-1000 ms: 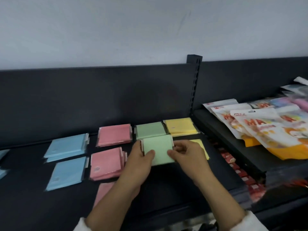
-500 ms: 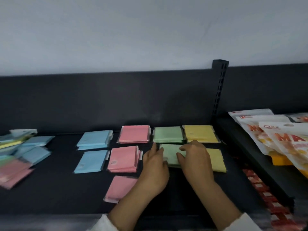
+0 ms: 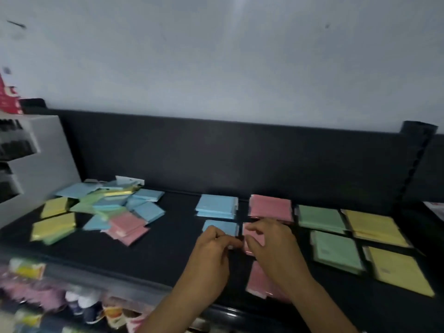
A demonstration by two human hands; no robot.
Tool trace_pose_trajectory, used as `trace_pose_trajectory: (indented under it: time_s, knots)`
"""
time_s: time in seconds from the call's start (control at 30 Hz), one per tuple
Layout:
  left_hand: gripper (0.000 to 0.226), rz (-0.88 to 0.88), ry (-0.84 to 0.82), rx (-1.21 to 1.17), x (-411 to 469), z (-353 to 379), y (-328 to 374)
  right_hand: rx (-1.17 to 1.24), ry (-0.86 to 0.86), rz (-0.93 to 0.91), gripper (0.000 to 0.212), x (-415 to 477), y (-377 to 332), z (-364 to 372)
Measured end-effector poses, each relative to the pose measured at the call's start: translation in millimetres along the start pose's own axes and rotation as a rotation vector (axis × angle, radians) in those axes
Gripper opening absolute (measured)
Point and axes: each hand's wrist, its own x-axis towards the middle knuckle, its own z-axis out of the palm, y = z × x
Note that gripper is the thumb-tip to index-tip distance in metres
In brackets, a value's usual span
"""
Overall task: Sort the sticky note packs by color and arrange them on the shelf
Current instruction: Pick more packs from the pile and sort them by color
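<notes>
Sorted sticky note packs lie in columns on the black shelf [image 3: 168, 258]: blue packs [image 3: 216, 206], pink packs [image 3: 270, 207], green packs [image 3: 336, 251] and yellow packs [image 3: 398, 270]. A mixed pile of unsorted packs [image 3: 103, 210] sits at the left. My left hand [image 3: 211, 251] hovers with loosely curled fingers over the front blue pack [image 3: 223, 227]. My right hand [image 3: 274, 248] covers part of the middle pink pack [image 3: 254, 236], and a third pink pack [image 3: 258, 277] lies under my wrist. Neither hand lifts a pack.
A grey display box [image 3: 40, 159] stands at the far left behind the pile. Blurred small goods [image 3: 48, 296] fill the lower shelf in front. A black slotted upright [image 3: 418, 164] ends the shelf bay at the right, with a white packet [image 3: 436, 209] beyond it.
The green pack I held now lies in front of the green stack. Both hands let go and moved left to the blue and pink columns. The view swung left, revealing the unsorted pile.
</notes>
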Motion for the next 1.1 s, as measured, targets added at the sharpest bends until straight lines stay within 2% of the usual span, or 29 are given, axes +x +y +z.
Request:
trace_pose_trajectory:
  time_s: [0.23, 0.4, 0.63, 0.77, 0.97, 1.1]
  knots:
    - [0.047, -0.048, 0.039, 0.087, -28, -112, -117, 0.035, -0.087, -0.024, 0.029, 30, -109, 94]
    - [0.044, -0.100, 0.074, 0.141, -44, -184, -202, 0.028, -0.187, -0.009, 0.023, 45, -178, 156]
    - [0.036, -0.176, 0.085, 0.153, -60, -239, -282, 0.001, -0.256, -0.025, 0.019, 63, -231, 217]
    - [0.034, -0.217, 0.100, 0.227, -63, -256, -311, 0.004, -0.293, -0.029, 0.028, 76, -250, 243]
    - [0.064, -0.283, -0.038, 0.287, -49, -257, -332, -0.056, -0.330, -0.077, 0.034, 100, -259, 262]
    - [0.071, -0.342, -0.169, 0.279, -37, -254, -345, -0.075, -0.345, -0.113, 0.035, 123, -256, 273]
